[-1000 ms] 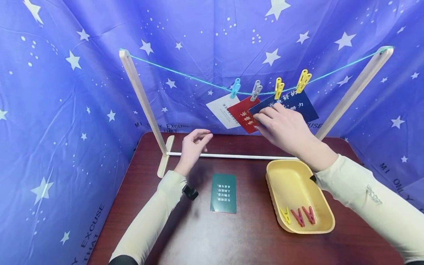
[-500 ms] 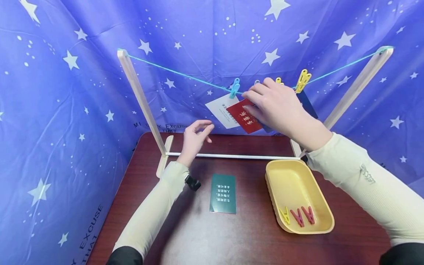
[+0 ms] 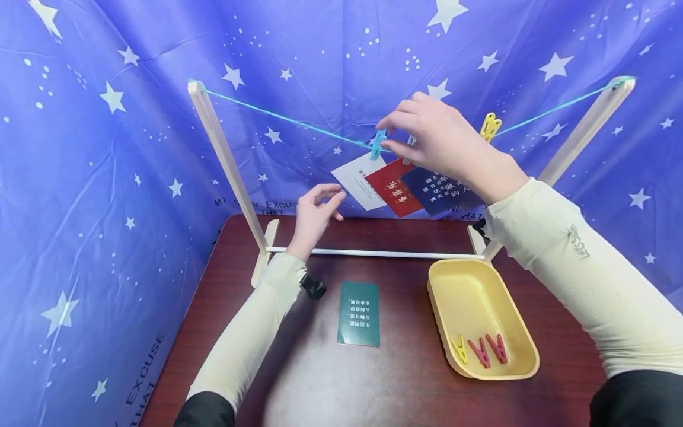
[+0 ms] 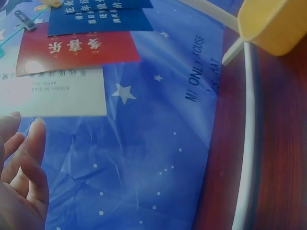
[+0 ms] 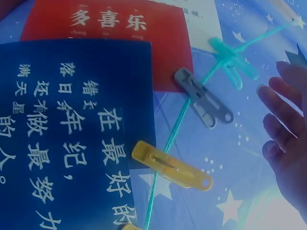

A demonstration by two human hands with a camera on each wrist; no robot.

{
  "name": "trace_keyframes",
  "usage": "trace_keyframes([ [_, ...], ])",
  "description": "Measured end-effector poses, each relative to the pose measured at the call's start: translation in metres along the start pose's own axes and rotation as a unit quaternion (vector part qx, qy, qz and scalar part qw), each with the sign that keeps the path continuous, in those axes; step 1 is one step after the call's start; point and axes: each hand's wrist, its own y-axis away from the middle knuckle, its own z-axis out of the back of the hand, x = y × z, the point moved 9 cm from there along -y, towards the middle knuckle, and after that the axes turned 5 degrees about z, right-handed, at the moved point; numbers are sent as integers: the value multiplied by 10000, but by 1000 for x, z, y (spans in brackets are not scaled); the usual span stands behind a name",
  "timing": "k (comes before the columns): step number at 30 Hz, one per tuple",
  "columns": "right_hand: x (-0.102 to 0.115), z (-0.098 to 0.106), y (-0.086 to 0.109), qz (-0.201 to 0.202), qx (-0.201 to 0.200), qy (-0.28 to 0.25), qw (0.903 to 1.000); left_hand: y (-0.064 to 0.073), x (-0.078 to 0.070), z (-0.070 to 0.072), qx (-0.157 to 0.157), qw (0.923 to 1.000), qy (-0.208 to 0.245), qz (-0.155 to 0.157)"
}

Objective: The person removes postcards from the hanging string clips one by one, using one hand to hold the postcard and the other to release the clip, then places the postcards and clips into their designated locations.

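Note:
My right hand is raised at the cord, thumb and fingers parted around the light blue clothespin that holds a white card. In the right wrist view a gap shows between the fingertips and that clothespin. A red card hangs from a grey clothespin, overlapping the white one. Navy cards hang beside it from yellow clothespins, partly hidden by my right hand in the head view. My left hand hovers below and left of the white card, fingers loosely bent, holding nothing.
The teal cord spans two wooden posts joined by a white rod low down. A green card lies on the dark red table. To its right, a yellow tray contains a yellow clothespin and two red ones.
My right hand has moved left and up along the cord, from the navy card past the red card to the blue clothespin. My left hand has risen slightly.

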Motion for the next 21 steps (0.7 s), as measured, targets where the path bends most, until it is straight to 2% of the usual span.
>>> trace_keyframes([
  [5, -14, 0, -6, -281, 213, -261, 9990, -4, -1, -6, -18, 10000, -60, -4],
  [9, -25, -7, -10, -578, 630, -518, 9950, -6, -1, -8, -67, 9999, -135, -10],
  [15, -40, -21, -8, -1245, 1399, -791, 9791, -9, -1, -13, 12, 10000, -68, 30],
  [21, -44, -28, -6, -1580, 1667, -1073, 9673, -9, 0, -16, 31, 10000, 74, 22],
])
